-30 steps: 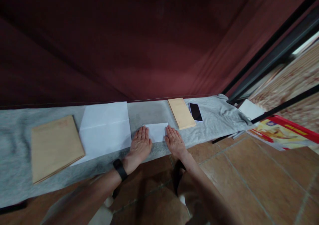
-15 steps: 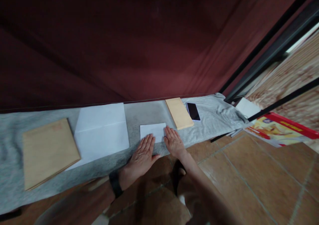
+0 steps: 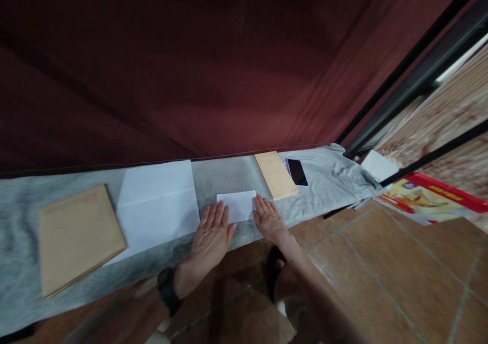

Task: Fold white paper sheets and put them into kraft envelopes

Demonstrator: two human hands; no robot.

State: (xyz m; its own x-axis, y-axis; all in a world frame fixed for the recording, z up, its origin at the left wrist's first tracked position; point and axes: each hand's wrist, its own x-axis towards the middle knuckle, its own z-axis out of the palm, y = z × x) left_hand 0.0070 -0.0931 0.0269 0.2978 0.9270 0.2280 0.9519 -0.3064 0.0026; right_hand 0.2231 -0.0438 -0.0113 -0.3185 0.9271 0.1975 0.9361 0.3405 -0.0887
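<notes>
A folded white sheet of paper (image 3: pixel 241 205) lies flat on the grey cloth between my two hands. My left hand (image 3: pixel 212 232), with a dark band on the wrist, rests flat at the folded sheet's left end, fingers stretched out. At its right end lies my right hand (image 3: pixel 269 218), its fingers also extended and touching the edge. To the left are larger white sheets (image 3: pixel 156 196) with a crease across them. A stack of brown envelopes (image 3: pixel 80 237) overlaps their left side. Narrower tan envelopes (image 3: pixel 276 175) lie just beyond my right hand.
A phone (image 3: pixel 297 172) with a dark screen lies right of the tan envelopes. The grey cloth (image 3: pixel 328 181) covers a long narrow surface against a dark red curtain (image 3: pixel 229 80). Black bars and a red-and-yellow box (image 3: pixel 430 196) stand at the right, above the tiled floor (image 3: pixel 381 262).
My left hand has slid left along the folded paper to its left end. My right hand stays at the right end. The view has shifted slightly.
</notes>
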